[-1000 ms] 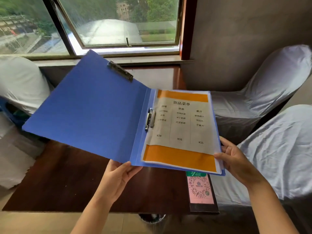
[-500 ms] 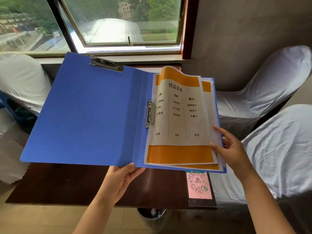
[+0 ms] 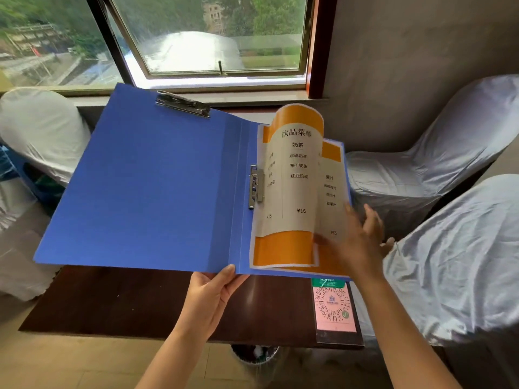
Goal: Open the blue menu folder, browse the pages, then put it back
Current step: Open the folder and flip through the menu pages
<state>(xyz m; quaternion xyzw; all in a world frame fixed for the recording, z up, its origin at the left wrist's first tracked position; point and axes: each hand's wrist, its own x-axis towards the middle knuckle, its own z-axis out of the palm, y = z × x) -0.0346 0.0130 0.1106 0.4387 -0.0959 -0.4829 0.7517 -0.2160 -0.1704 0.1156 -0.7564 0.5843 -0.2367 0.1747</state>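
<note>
Holding the open blue cardboard menu folder (image 3: pixel 146 186) above the dark wooden table (image 3: pixel 112 304), my left hand (image 3: pixel 209 297) grips its near edge at the spine. My blurred right hand (image 3: pixel 356 242) lifts the curled orange-banded menu page (image 3: pixel 297 186); its grip is indiscernible.

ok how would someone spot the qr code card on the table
Start at the dark wooden table below the window. Look at its near right corner, just under the bottom edge of the open blue menu folder. The QR code card lies flat there, pink with a green strip on top, the only printed thing resting on the wood.
</note>
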